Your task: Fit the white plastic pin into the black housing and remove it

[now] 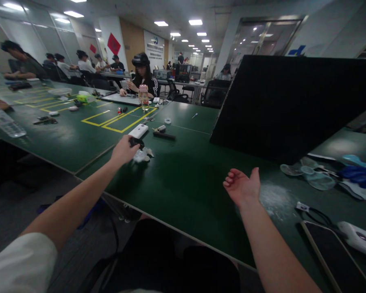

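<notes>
My left hand (124, 151) is closed around a small black object (136, 142), low over the green table (183, 179). What kind of thing it is cannot be made out. Crumpled clear plastic (143, 155) lies right beside those fingers, and a white power bank (138, 131) sits just beyond them. My right hand (242, 187) is turned palm up above the table with its thumb spread and its fingers loosely bent, and nothing rests in it. A patch of white powder or scuffing (276, 199) marks the tabletop to its right.
A large black panel (286, 110) leans upright at the right. Near it are a toy-like fan blade (311, 173), a blue cloth (356, 177), a phone (332, 256) and a white device (360, 236). A pink-capped bottle (143, 97) stands ahead, with a seated person (142, 77) behind it.
</notes>
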`<state>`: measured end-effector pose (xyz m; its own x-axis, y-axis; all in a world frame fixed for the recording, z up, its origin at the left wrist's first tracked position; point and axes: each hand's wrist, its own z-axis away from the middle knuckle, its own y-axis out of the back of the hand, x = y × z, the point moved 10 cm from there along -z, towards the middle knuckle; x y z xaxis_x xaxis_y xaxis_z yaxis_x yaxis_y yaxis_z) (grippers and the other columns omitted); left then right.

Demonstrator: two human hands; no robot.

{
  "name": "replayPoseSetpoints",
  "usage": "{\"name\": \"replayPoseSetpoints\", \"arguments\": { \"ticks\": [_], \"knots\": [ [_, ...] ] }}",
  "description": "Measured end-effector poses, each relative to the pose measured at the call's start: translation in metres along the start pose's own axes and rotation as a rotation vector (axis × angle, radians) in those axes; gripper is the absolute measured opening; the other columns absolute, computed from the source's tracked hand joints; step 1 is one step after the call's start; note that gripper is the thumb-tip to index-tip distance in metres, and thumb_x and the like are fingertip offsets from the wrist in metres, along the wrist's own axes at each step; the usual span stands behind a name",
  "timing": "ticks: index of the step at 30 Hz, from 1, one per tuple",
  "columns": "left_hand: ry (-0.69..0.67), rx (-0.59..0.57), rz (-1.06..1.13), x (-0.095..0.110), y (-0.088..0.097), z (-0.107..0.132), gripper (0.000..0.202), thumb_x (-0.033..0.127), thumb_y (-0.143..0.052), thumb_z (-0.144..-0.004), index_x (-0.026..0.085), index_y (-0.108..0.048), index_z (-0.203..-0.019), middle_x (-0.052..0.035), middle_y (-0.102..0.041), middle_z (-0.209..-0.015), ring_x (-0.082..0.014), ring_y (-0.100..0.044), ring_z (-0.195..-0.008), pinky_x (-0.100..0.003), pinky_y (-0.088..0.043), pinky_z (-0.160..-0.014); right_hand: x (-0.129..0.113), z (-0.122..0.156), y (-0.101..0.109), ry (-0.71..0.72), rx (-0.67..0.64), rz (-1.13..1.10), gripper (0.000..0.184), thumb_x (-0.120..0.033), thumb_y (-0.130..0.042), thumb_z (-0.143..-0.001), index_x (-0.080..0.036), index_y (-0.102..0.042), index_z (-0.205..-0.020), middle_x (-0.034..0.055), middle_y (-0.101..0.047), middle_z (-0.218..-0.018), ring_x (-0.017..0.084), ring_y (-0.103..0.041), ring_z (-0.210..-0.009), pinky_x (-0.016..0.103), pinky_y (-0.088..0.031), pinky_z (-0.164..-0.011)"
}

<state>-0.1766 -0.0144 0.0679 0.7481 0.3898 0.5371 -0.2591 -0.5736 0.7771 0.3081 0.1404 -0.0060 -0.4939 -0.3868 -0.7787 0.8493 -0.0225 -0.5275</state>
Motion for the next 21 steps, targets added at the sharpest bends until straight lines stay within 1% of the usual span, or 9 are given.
{"name": "replayPoseSetpoints", "arguments": {
  "ticks": [3,5,7,10,13,15,18,19,21],
  "knots": [
    [0.076,-0.018,0.296,-0.004,-0.039,-0.016,0.053,0.042,-0.058,-0.089,0.014,-0.046,-0.133,-0.0152,-0.063,-0.128,-0.0234,-0.063,-0.107,-0.036,-0.048,-0.094,0.000,0.001,-0.001,-0.007,0.005,-0.002,0.070,-0.082,-0.029,-0.086,-0.020,-0.062,-0.085,0.0025,-0.056,-0.070,0.014,-0.049,-0.055,0.030,-0.040,-0.049],
    [0.104,-0.043,0.432,0.005,-0.065,-0.021,0.053,0.042,-0.058,-0.090,0.015,-0.045,-0.134,-0.0149,-0.063,-0.128,-0.0212,-0.064,-0.107,-0.034,-0.048,-0.094,-0.001,0.001,-0.001,-0.005,-0.005,-0.003,0.069,-0.081,-0.030,-0.086,-0.020,-0.062,-0.082,0.0025,-0.056,-0.068,0.014,-0.049,-0.055,0.030,-0.040,-0.048],
    [0.107,-0.085,0.507,0.020,-0.087,-0.023,0.053,0.043,-0.058,-0.091,0.016,-0.043,-0.134,-0.0140,-0.064,-0.126,-0.0203,-0.064,-0.106,-0.034,-0.048,-0.094,-0.001,0.001,-0.002,0.006,-0.023,-0.008,0.068,-0.081,-0.031,-0.086,-0.020,-0.061,-0.079,0.0026,-0.055,-0.066,0.014,-0.049,-0.054,0.030,-0.039,-0.048],
    [0.070,-0.156,0.526,0.053,-0.112,-0.019,0.051,0.044,-0.059,-0.091,0.017,-0.045,-0.133,-0.0122,-0.068,-0.119,-0.0204,-0.066,-0.102,-0.035,-0.049,-0.093,-0.004,0.001,-0.002,0.033,-0.030,-0.025,0.067,-0.081,-0.034,-0.085,-0.020,-0.061,-0.077,0.0026,-0.056,-0.065,0.014,-0.049,-0.054,0.030,-0.039,-0.047],
    [-0.038,-0.266,0.480,0.102,-0.135,-0.002,0.050,0.045,-0.057,-0.092,0.019,-0.044,-0.133,-0.0120,-0.068,-0.116,-0.0219,-0.067,-0.100,-0.036,-0.050,-0.091,-0.007,0.002,0.001,0.049,-0.009,-0.046,0.068,-0.082,-0.034,-0.084,-0.020,-0.062,-0.077,0.0024,-0.056,-0.065,0.014,-0.049,-0.053,0.030,-0.039,-0.047],
    [-0.155,-0.366,0.438,0.144,-0.150,0.022,0.051,0.045,-0.054,-0.094,0.019,-0.041,-0.135,-0.0125,-0.068,-0.115,-0.0228,-0.068,-0.098,-0.037,-0.051,-0.089,-0.010,0.003,0.002,0.066,0.006,-0.060,0.069,-0.082,-0.033,-0.084,-0.020,-0.062,-0.076,0.0021,-0.056,-0.065,0.013,-0.048,-0.052,0.029,-0.038,-0.046],
    [-0.377,-0.511,0.374,0.212,-0.167,0.077,0.052,0.047,-0.052,-0.094,0.020,-0.040,-0.137,-0.0131,-0.066,-0.117,-0.0242,-0.068,-0.097,-0.039,-0.053,-0.087,-0.015,0.004,0.004,0.092,0.032,-0.078,0.068,-0.083,-0.033,-0.084,-0.021,-0.061,-0.076,0.0018,-0.056,-0.065,0.013,-0.048,-0.052,0.028,-0.038,-0.045],
    [-0.440,-0.527,0.348,0.231,-0.169,0.096,0.052,0.047,-0.053,-0.093,0.021,-0.040,-0.136,-0.0130,-0.064,-0.120,-0.0250,-0.067,-0.100,-0.040,-0.053,-0.087,-0.016,0.004,0.005,0.098,0.040,-0.084,0.068,-0.083,-0.033,-0.084,-0.021,-0.061,-0.075,0.0016,-0.055,-0.064,0.013,-0.047,-0.051,0.028,-0.037,-0.045],
    [-0.596,-0.512,0.298,0.268,-0.168,0.132,0.052,0.047,-0.057,-0.091,0.022,-0.043,-0.134,-0.0124,-0.058,-0.129,-0.0268,-0.063,-0.111,-0.042,-0.052,-0.094,-0.016,0.004,0.007,0.104,0.053,-0.096,0.069,-0.082,-0.031,-0.085,-0.021,-0.060,-0.074,0.0011,-0.053,-0.061,0.012,-0.046,-0.049,0.028,-0.036,-0.044]
  ]
}}
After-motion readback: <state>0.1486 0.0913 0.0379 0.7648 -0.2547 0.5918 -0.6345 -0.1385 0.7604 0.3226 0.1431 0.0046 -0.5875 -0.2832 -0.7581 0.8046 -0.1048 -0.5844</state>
